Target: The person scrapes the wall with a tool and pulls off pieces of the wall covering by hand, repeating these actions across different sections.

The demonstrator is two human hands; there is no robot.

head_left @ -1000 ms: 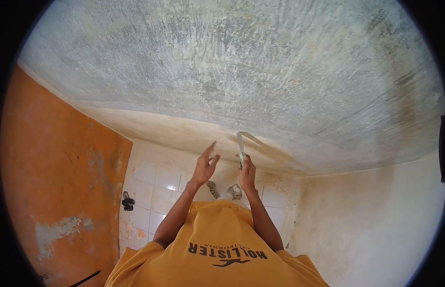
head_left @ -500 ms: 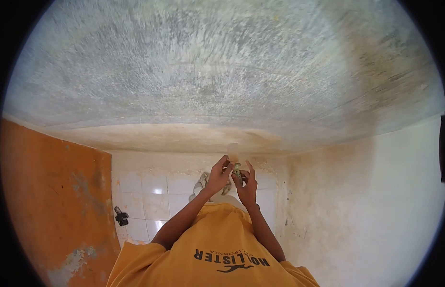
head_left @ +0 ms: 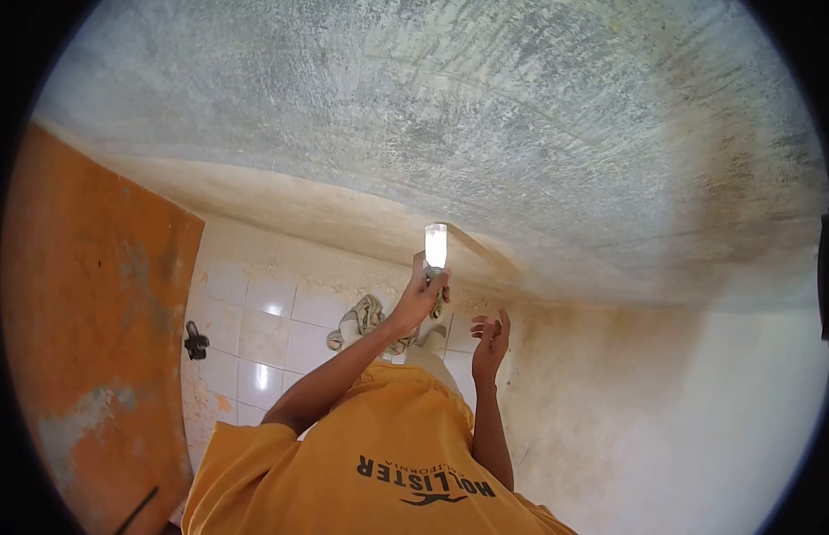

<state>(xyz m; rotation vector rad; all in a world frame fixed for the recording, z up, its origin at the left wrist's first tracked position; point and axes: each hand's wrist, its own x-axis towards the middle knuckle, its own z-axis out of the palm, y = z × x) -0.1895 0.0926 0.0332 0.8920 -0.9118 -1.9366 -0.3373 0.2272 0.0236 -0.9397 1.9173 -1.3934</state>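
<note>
My left hand [head_left: 421,292] is closed around the greenish lower end of a tubular lamp [head_left: 436,245], which it holds upright in front of the wall. The lamp's upper part is a short cylinder glowing bright white. A small patterned piece [head_left: 437,308] hangs just below the fingers. To the right of the lamp, my right hand [head_left: 491,343] is raised with its fingers apart and slightly curled, holding nothing.
A rough grey wall [head_left: 370,116] rises ahead, with a peeling orange wall [head_left: 102,294] at left and a stained pale wall [head_left: 700,392] at right. Crumpled cloth [head_left: 365,319] lies by my feet on white tiles [head_left: 263,339]. A dark object [head_left: 196,341] sits at left.
My right hand has let go of the lamp's lower end and moved right. The pale, dim cylinder now glows bright white in my left hand. The view has tilted.
</note>
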